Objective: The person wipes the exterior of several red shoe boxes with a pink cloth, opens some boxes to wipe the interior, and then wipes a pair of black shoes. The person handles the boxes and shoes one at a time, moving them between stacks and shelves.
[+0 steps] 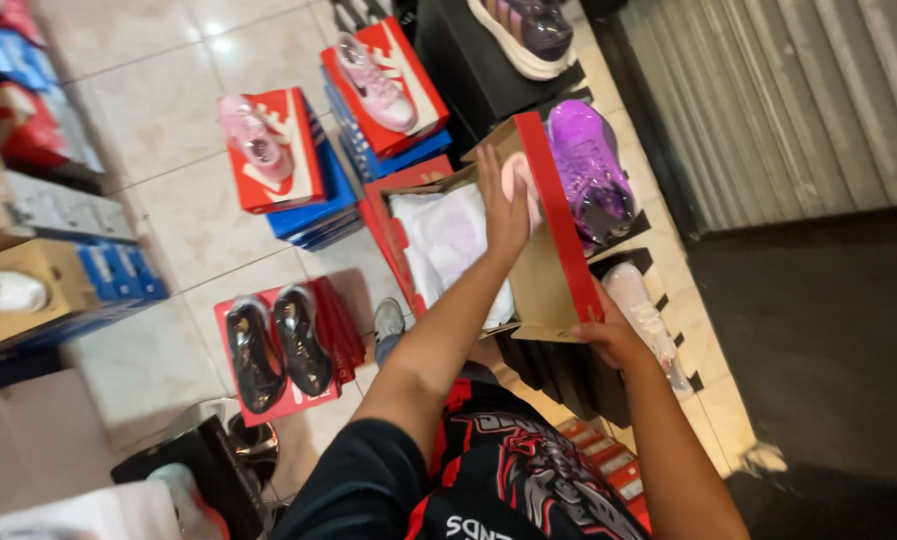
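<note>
We see our left hand (505, 205) reaching into an open red shoebox (558, 230) held up in front of us, its fingers straight and close together, laid flat against a pale pink shoe (519, 178) just above the white wrapping paper (448, 240). Our right hand (613, 338) grips the box's lower corner, fingers seemingly curled around the edge, though motion blur makes this hard to confirm. On the tiled floor (158, 110) below, black shoes (278, 350) rest on a red box.
</note>
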